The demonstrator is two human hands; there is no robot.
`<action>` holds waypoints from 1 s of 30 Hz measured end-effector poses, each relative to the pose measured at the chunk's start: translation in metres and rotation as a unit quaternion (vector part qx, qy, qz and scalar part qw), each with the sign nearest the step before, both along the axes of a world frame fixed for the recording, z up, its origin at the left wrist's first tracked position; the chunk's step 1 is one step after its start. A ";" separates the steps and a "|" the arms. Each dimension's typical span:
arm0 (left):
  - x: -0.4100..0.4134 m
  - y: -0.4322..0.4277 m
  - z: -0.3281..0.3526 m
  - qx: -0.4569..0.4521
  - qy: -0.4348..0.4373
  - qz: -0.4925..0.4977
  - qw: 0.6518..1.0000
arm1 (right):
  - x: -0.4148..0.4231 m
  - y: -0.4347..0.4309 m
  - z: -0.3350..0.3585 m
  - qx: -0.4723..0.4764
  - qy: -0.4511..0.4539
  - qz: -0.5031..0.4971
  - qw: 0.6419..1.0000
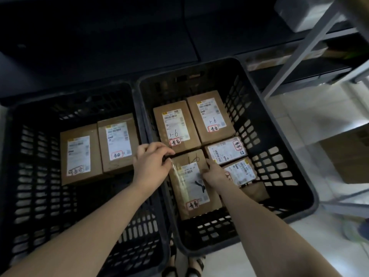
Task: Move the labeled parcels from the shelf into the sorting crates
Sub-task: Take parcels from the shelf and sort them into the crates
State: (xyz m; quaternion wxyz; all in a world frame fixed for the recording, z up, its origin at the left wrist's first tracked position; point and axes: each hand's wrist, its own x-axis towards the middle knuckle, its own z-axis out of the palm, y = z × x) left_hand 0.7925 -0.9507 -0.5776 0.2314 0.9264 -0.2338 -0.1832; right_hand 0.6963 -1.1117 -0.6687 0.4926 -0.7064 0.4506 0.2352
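Two black slotted crates stand side by side on the floor. In the right crate (259, 120) lie several labeled cardboard parcels. Both hands hold the front-left parcel (189, 188), a brown box with a white label and a red-framed sticker. My left hand (153, 162) grips its far left corner, fingers curled over the edge. My right hand (214, 174) grips its right edge beside a smaller parcel (242, 171). The left crate (36, 156) holds two parcels, one at left (79, 154) and one next to it (117, 144).
A grey metal shelf frame (311, 43) rises at the right, with cardboard boxes on its lower levels and a white wrapped parcel (299, 13) higher up. Pale tiled floor (299, 120) lies to the right. My sandaled feet (185, 266) stand between the crates.
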 end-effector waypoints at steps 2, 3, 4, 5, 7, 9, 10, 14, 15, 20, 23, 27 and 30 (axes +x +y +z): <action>0.003 0.001 0.000 0.001 0.000 -0.013 1.000 | 0.003 -0.001 0.001 -0.040 -0.012 0.028 0.999; 0.004 0.002 0.000 0.004 0.007 -0.023 1.000 | 0.005 -0.001 0.004 -0.058 -0.016 0.047 0.997; 0.005 0.004 0.003 0.009 0.019 -0.030 0.999 | 0.007 0.000 0.010 -0.075 -0.019 0.068 0.995; 0.006 0.005 0.007 0.011 0.033 -0.037 0.999 | 0.009 0.002 0.018 -0.091 -0.022 0.089 0.992; 0.009 0.008 0.018 0.014 0.058 -0.044 0.997 | 0.013 0.004 0.036 -0.126 -0.039 0.132 0.982; 0.013 0.014 0.032 0.011 0.080 -0.044 0.996 | 0.018 0.007 0.058 -0.163 -0.057 0.185 0.967; 0.014 0.020 0.041 0.010 0.087 -0.043 0.995 | 0.021 0.009 0.071 -0.180 -0.066 0.212 0.958; 0.016 0.056 0.091 0.030 0.068 -0.042 0.996 | 0.042 0.026 0.134 -0.244 -0.121 0.301 0.914; 0.015 0.068 0.105 0.044 0.052 -0.036 0.997 | 0.048 0.033 0.150 -0.262 -0.143 0.325 0.897; -0.006 0.139 0.183 0.071 -0.026 0.076 0.994 | 0.066 0.093 0.243 -0.297 -0.271 0.449 0.798; -0.037 0.191 0.246 0.078 -0.084 0.159 0.981 | 0.065 0.154 0.308 -0.284 -0.370 0.486 0.739; -0.096 0.285 0.338 0.086 -0.196 0.258 0.942 | 0.051 0.259 0.405 -0.254 -0.493 0.527 0.644; -0.150 0.366 0.402 0.101 -0.262 0.336 0.899 | 0.029 0.348 0.471 -0.228 -0.566 0.554 0.566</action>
